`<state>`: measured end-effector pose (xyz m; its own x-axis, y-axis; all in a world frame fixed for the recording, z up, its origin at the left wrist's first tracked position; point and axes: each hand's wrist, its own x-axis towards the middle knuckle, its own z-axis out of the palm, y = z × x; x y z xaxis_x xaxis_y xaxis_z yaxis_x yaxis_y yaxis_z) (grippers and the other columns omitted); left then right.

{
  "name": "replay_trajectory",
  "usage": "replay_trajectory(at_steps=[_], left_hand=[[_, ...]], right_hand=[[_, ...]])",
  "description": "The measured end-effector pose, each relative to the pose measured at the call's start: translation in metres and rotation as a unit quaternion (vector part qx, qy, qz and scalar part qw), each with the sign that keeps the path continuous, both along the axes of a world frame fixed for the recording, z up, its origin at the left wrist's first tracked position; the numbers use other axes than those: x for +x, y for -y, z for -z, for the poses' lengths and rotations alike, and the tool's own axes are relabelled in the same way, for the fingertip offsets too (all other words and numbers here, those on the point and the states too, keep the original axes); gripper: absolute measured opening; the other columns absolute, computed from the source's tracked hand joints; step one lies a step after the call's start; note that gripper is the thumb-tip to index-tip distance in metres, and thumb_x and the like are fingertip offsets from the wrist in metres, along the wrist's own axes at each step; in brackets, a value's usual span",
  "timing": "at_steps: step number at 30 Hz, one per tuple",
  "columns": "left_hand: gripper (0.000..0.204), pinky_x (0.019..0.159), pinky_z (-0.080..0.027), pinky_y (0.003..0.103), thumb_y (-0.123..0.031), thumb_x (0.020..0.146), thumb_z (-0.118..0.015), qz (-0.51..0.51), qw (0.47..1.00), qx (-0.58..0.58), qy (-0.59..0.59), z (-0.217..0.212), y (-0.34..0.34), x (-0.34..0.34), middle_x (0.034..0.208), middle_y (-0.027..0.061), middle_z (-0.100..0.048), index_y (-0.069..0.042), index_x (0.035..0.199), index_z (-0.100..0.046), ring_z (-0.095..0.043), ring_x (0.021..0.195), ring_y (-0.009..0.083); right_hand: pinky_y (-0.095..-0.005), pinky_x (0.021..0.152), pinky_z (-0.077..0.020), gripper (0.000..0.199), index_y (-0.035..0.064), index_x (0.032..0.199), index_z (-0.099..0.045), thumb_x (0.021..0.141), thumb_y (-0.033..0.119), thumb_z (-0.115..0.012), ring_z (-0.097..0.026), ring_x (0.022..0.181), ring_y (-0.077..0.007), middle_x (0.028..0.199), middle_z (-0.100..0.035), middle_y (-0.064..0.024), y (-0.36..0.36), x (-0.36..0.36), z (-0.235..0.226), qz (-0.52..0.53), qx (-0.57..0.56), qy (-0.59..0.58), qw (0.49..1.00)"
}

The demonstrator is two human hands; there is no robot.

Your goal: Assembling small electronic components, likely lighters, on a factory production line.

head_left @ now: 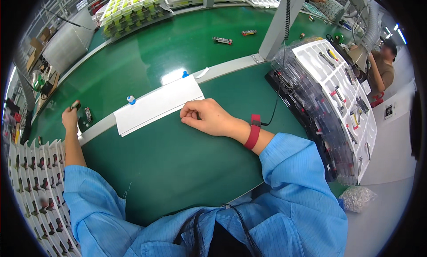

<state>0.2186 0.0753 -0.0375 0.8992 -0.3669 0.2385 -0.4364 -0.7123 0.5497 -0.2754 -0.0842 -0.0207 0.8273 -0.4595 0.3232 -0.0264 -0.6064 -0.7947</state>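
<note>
My left hand [70, 119] reaches over the green belt at the left, its fingers pinching a small dark part [76, 105]. Just right of that hand, a small module with metal and dark sides [88, 115] lies on the belt. My right hand [207, 117] rests at the right end of a white paper strip [160, 105], its fingers curled in and nothing showing between them. A red wrist strap [254, 133] with a dark cord circles my right wrist. Two blue-topped pins [131, 100] stand along the paper's far edge.
White trays with small parts [320, 56] are stacked at the right, and upright white trays [38, 168] stand at the lower left. A metal rail [240, 63] and post [278, 28] border the belt. Two small modules [222, 40] lie farther off. A co-worker [383, 63] sits far right.
</note>
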Motion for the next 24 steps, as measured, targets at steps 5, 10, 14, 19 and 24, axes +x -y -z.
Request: replay_trajectory(at_steps=[5,10,14,19,24], left_hand=[[0.021,0.066,-0.047,0.021,-0.006,0.086,-0.05,0.327,0.915,-0.222,-0.081,-0.045,0.066,-0.135,0.087,0.0072,-0.061,-0.001,0.102,-0.062,-0.059,0.075,0.0103],[0.035,0.078,-0.048,0.029,0.014,0.067,-0.051,0.607,0.767,-0.112,0.174,-0.042,0.062,-0.284,0.101,0.0109,-0.057,-0.006,0.094,-0.063,-0.058,0.091,0.024],[0.026,0.08,-0.047,0.032,0.005,0.069,-0.053,0.648,0.755,-0.035,0.095,-0.027,0.038,-0.292,0.111,0.0117,-0.057,-0.001,0.093,-0.062,-0.057,0.098,0.0283],[0.015,0.071,-0.049,0.034,-0.01,0.076,-0.056,0.64,0.763,0.013,0.089,-0.043,0.04,-0.292,0.093,0.0134,-0.061,-0.001,0.086,-0.063,-0.06,0.08,0.0279],[0.017,0.061,-0.046,0.037,-0.014,0.076,-0.061,0.593,0.798,-0.018,0.111,-0.026,0.041,-0.295,0.071,0.0114,-0.056,0.0,0.072,-0.055,-0.057,0.066,0.0286]], right_hand=[[-0.0245,0.054,-0.0434,0.008,0.0031,0.08,-0.06,0.076,0.01,-0.062,-0.053,0.057,-0.0116,0.063,-0.057,-0.0045,0.005,0.003,0.006,-0.018,0.008,0.004,1.0],[-0.0213,0.059,-0.0466,0.009,0.0016,0.082,-0.061,0.077,0.009,-0.063,-0.055,0.062,-0.006,0.067,-0.06,-0.0029,0.01,-0.001,0.001,0.02,0.073,0.002,0.997],[-0.0193,0.059,-0.0457,0.01,0.0001,0.083,-0.06,0.08,0.01,-0.061,-0.053,0.064,-0.0049,0.073,-0.059,-0.0007,0.025,-0.003,0.004,0.068,0.199,0.004,0.978],[-0.0203,0.06,-0.0457,0.011,0.0001,0.084,-0.06,0.08,0.011,-0.061,-0.053,0.063,-0.0064,0.073,-0.059,-0.0014,0.037,0.012,-0.009,0.086,0.228,-0.099,0.965],[-0.0332,0.068,-0.0478,0.013,-0.0007,0.088,-0.06,0.076,0.005,-0.057,-0.058,0.072,-0.0251,0.081,-0.063,-0.0126,0.042,0.047,-0.022,0.076,-0.189,-0.079,0.976]])
